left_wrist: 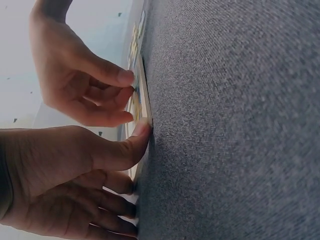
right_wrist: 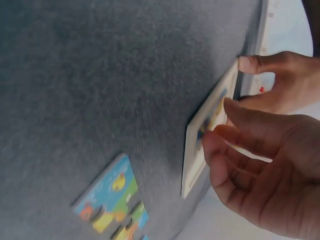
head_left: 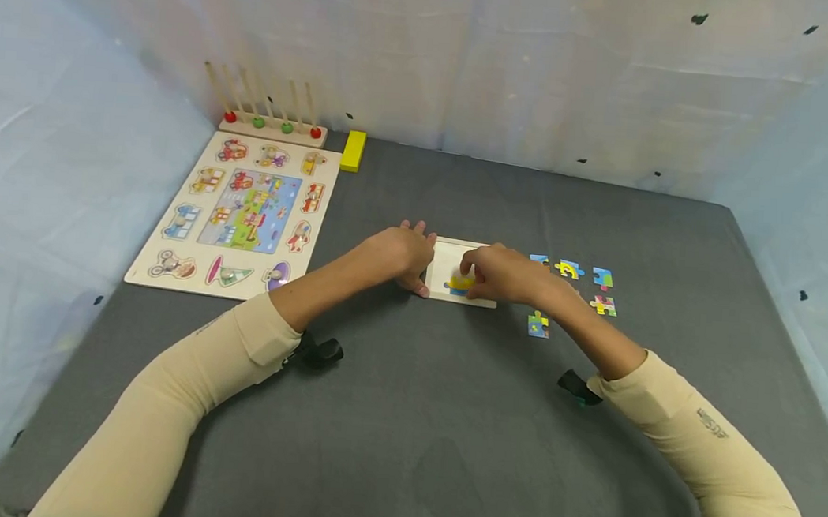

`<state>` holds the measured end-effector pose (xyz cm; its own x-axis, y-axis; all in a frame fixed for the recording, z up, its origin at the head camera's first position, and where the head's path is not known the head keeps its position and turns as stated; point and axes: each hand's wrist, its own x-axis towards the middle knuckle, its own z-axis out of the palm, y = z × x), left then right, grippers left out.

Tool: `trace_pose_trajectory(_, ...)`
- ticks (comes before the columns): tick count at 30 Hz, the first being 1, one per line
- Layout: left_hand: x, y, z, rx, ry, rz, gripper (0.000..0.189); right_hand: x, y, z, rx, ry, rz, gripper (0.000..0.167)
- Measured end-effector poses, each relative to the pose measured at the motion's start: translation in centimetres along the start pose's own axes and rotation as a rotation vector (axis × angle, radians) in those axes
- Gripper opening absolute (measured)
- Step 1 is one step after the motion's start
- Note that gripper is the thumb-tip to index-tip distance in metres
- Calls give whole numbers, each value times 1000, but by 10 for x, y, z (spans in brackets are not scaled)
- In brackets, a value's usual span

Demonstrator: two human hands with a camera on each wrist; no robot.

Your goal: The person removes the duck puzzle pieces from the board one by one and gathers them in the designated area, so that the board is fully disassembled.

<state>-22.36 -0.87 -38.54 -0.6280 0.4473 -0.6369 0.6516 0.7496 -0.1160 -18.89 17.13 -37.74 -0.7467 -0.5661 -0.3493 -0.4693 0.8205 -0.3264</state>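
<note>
A shallow wooden puzzle tray (head_left: 450,257) lies flat in the middle of the table. My left hand (head_left: 405,254) spans its left side, thumb (left_wrist: 141,131) pressing the near corner and the other fingers spread toward the far corner. Over the tray, my right hand (head_left: 502,273) has thumb and fingertips bent around a yellow and blue jigsaw piece (head_left: 458,283), pinching it low in the tray's near part. The fingers partly cover this piece. In the right wrist view the thumb and index finger meet close over the tray (right_wrist: 189,162).
Several loose jigsaw pieces (head_left: 569,269) lie right of the tray, one (head_left: 538,325) nearer me. At left is a large wooden peg puzzle board (head_left: 145,266), with a bead-and-peg stand (head_left: 274,128) and a yellow block (head_left: 352,151) behind. White sheeting (head_left: 539,76) bounds the table.
</note>
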Motion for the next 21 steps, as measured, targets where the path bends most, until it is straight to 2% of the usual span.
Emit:
trace_pose_trajectory(7, -3, 0, -4, -10, -15, -14, 105, 7, -9, -2, -58, -40, 81, 27)
trace_pose_trajectory(15, -4, 0, -3, -5, -18, -13, 104, 11, -9, 0, -76, -63, 85, 28)
trace_pose_trajectory(18, -4, 1, -3, -5, -19, -14, 104, 10, -8, 1, -57, -46, 94, 27)
trace_pose_trajectory(21, -4, 2, -3, 5, -15, -3, 104, 8, -6, 2, -21, -17, 97, 19)
